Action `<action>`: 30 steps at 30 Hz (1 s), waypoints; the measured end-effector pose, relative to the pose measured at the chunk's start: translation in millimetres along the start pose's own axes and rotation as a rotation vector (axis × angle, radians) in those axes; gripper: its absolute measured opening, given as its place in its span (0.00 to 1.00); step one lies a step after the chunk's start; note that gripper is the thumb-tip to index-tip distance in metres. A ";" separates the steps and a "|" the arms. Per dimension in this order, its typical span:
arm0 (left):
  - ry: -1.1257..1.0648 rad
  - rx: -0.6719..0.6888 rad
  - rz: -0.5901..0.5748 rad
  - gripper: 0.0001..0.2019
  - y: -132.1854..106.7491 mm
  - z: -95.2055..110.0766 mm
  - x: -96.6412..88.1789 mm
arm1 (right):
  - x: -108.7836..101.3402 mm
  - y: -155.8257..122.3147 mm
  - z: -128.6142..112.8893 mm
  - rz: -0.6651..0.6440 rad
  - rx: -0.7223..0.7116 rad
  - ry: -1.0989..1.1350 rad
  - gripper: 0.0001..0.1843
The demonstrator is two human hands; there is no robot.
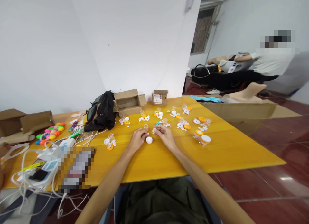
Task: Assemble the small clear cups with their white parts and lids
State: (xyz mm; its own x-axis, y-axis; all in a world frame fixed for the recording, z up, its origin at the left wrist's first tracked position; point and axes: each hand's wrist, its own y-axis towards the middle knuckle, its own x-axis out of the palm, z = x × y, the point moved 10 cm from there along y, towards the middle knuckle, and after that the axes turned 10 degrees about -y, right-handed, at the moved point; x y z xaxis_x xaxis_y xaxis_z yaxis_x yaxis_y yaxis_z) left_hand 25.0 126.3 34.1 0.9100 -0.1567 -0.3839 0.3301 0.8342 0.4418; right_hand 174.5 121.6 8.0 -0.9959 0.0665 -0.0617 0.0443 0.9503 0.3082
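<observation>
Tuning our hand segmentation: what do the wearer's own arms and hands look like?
The left hand and right hand are bare, no gloves. The left forearm and right forearm are slim and uncovered as far as they show: no sleeve, watch, cable or marking visible. Rings: too small to tell. Dark green cloth shows between the forearms.

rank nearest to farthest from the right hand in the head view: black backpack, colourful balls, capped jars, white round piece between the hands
1. White round piece, just left
2. Capped jars, to the right
3. Black backpack, back left
4. Colourful balls, far left
</observation>
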 end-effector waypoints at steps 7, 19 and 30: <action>-0.310 -0.095 0.123 0.06 1.8 -5.0 -7.0 | -1.0 0.4 6.7 0.023 0.048 0.050 0.22; -0.185 -0.023 0.075 0.05 -1.6 15.3 -0.3 | 13.9 -1.8 -2.4 -0.096 0.032 0.121 0.19; -0.135 0.126 0.050 0.07 -4.0 28.1 0.7 | 12.4 -5.1 0.2 -0.099 0.107 0.205 0.22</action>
State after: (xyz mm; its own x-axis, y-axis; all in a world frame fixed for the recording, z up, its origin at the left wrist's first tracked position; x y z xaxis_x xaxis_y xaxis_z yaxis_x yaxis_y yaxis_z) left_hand 31.3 108.0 54.8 0.9487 -0.1930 -0.2504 0.3045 0.7710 0.5593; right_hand 161.9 117.6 5.5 -0.9906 -0.0810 0.1106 -0.0567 0.9767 0.2070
